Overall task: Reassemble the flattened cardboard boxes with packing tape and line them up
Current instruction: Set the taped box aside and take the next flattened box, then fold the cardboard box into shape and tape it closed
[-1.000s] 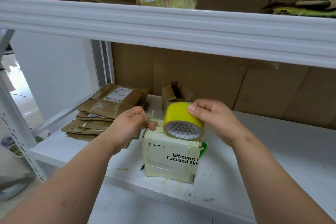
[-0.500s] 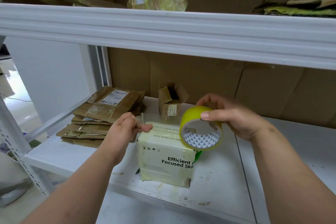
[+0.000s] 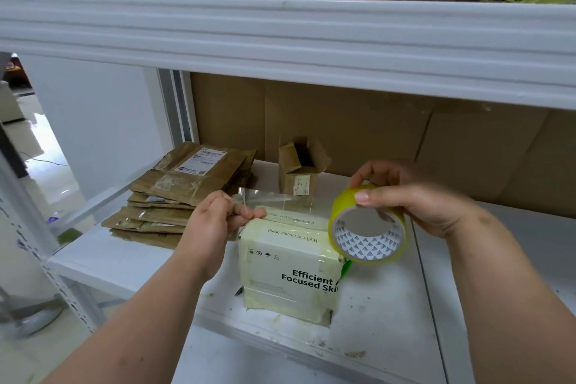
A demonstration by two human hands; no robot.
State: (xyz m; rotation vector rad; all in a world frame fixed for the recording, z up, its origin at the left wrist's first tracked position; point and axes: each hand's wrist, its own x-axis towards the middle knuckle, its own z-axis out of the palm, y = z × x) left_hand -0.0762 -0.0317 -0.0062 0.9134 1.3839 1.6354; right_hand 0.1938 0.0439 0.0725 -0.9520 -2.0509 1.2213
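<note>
- The left hand (image 3: 215,221) pinches the loose end of the clear tape strip (image 3: 274,198) between thumb and forefinger, its other fingers curled under; the hand sits at the top left corner of the pale box (image 3: 290,265).
- The right hand (image 3: 414,199) holds the tape roll (image 3: 367,227), thumb lying across the yellow outer band and fingers curled round the far side, just beside the box's top right corner.
- The strip spans between the two hands above the box top; it looks to hang just clear of the lid, though the film is see-through and contact is hard to judge.
- The tape is thin, light and limp, and likely to fold on itself or cling to skin; holding it only by its end, taut, is the sound way.
- The roll is stiff and light, best held by its rim so it can turn freely.
- The box stands upright near the front edge of the white shelf (image 3: 389,315). Empty card like this would be light and easily dented, so it may slide when the tape is pressed down.
- Both forearms reach forward from below, wrists roughly level, the left turned inward.
- A stack of flat boxes (image 3: 174,193) lies at the left of the shelf; a small open brown box (image 3: 299,171) stands behind.
</note>
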